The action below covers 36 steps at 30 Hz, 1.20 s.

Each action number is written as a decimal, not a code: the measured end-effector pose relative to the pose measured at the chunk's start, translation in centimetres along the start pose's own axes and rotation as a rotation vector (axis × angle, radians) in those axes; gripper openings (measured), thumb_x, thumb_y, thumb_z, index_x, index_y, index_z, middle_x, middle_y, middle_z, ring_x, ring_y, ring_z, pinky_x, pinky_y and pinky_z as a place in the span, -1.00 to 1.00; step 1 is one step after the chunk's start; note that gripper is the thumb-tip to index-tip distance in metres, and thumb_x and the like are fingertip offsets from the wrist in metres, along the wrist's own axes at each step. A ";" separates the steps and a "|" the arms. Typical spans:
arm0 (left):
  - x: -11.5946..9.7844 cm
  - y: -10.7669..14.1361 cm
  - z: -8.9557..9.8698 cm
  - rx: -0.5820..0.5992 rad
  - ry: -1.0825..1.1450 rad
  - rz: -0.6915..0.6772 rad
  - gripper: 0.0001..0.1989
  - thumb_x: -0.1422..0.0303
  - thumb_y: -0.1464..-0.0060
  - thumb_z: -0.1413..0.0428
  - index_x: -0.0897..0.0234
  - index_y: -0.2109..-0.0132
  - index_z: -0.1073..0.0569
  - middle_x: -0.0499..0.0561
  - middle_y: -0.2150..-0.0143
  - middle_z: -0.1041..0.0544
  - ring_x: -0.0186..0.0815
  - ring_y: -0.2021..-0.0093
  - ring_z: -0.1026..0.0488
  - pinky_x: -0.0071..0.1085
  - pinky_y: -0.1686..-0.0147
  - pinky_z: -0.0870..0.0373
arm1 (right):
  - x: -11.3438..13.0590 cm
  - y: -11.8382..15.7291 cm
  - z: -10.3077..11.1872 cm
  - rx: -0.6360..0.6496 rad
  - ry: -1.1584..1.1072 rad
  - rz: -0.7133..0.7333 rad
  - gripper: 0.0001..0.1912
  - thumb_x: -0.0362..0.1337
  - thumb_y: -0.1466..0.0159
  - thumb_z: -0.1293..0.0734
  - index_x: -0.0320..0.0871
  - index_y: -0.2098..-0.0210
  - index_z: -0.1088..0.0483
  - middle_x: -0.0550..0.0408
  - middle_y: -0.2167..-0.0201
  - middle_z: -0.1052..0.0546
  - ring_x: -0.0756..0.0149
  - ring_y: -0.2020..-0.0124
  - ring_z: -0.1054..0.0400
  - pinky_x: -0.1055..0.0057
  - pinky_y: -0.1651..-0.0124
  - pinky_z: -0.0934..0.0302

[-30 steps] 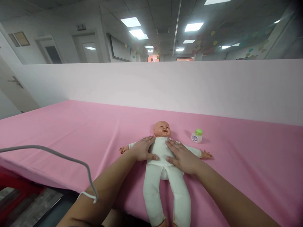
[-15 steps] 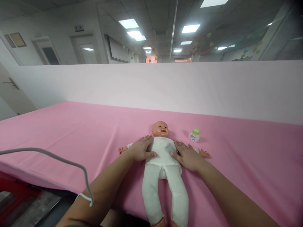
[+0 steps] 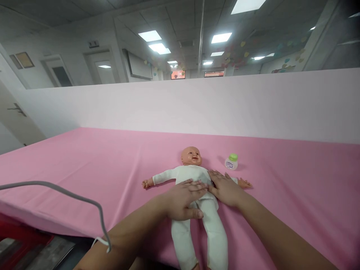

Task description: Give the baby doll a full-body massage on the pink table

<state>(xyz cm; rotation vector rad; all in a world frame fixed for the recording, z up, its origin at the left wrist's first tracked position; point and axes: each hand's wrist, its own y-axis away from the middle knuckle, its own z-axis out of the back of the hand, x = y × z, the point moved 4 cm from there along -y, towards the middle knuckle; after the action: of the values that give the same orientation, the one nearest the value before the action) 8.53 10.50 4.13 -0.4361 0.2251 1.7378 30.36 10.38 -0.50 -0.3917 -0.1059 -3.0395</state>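
Observation:
A baby doll (image 3: 192, 172) in a white cloth suit lies on its back, its head toward the wall and its arms spread out. Across its belly rests my left hand (image 3: 184, 198), palm down, fingers stretched and thumb apart near the top of the legs. My right hand (image 3: 224, 188) lies flat against the doll's side at the chest, its fingers stretched out over the shoulder area. The fingertips of my left hand come close to my right thumb. Neither hand grips anything.
Pink cloth (image 3: 107, 157) covers the table. A small clear bottle with a green cap (image 3: 231, 162) stands beyond my right hand. A grey cable (image 3: 70, 193) arches at the left, near my forearm. A white wall (image 3: 168, 107) with glass above borders the far side.
My left hand has moved from the doll's side, near the shoulder, down and right onto its belly. The doll's arm on that side is now uncovered. My right hand has barely moved.

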 end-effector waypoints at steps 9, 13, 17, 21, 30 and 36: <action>5.0 -0.7 1.6 -0.064 -0.072 0.164 -0.22 -0.06 -0.35 0.01 0.24 -0.53 -0.11 0.17 -0.55 -0.07 0.03 -0.55 -0.01 -0.01 -0.52 0.13 | -0.1 -0.1 -0.1 0.017 -0.030 0.002 -0.01 0.33 -0.41 0.00 -0.28 -0.54 0.04 -0.20 -0.53 -0.05 -0.11 -0.55 0.13 -0.18 -0.52 0.32; 7.3 -0.7 2.2 -0.115 -0.086 0.232 -0.22 -0.06 -0.35 0.02 0.28 -0.52 -0.13 0.20 -0.54 -0.09 0.00 -0.54 -0.04 -0.05 -0.51 0.06 | -0.1 -0.1 0.0 0.020 -0.043 0.008 -0.01 0.34 -0.41 0.00 -0.27 -0.54 0.06 -0.19 -0.54 -0.03 -0.10 -0.56 0.15 -0.18 -0.52 0.33; 8.8 0.1 2.5 -0.109 -0.100 0.303 -0.20 -0.10 -0.36 0.07 0.32 -0.52 -0.13 0.21 -0.54 -0.10 -0.04 -0.55 -0.04 -0.11 -0.51 0.04 | -0.1 0.0 0.1 0.020 -0.060 0.014 0.01 0.36 -0.40 0.01 -0.26 -0.55 0.06 -0.20 -0.54 -0.04 -0.11 -0.56 0.15 -0.16 -0.52 0.32; 9.7 1.4 2.7 -0.079 -0.133 0.385 -0.16 -0.13 -0.36 0.11 0.37 -0.52 -0.11 0.23 -0.54 -0.10 -0.03 -0.55 -0.02 -0.12 -0.50 0.04 | -0.1 0.0 0.1 0.013 -0.075 0.017 0.00 0.36 -0.40 0.00 -0.25 -0.54 0.03 -0.19 -0.53 -0.06 -0.12 -0.55 0.15 -0.17 -0.51 0.31; 11.3 7.0 5.1 -0.267 -0.048 0.754 -0.22 -0.05 -0.28 -0.03 0.26 -0.49 -0.21 0.17 -0.53 -0.15 0.07 -0.49 -0.16 -0.10 -0.40 -0.13 | -2.4 0.9 2.4 -0.106 -0.111 -0.080 -0.11 0.27 -0.41 -0.10 -0.18 -0.50 -0.10 -0.11 -0.51 -0.16 -0.17 -0.47 -0.08 -0.07 -0.40 -0.06; 12.1 12.2 5.6 -0.385 0.042 0.954 -0.33 0.10 0.07 -0.31 0.13 -0.21 -0.53 0.16 -0.35 -0.46 0.17 -0.30 -0.41 -0.17 -0.13 -0.37 | -10.1 2.1 4.1 -0.042 -0.175 -0.266 -0.15 0.19 -0.25 -0.33 -0.12 -0.41 -0.30 -0.22 -0.30 -0.46 -0.29 -0.23 -0.41 -0.04 -0.10 -0.33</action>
<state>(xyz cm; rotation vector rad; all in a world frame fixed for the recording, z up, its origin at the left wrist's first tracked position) -6.25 20.90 3.26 -0.7139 0.1286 2.7309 41.27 9.31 1.04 -0.6999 -0.1127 -3.2655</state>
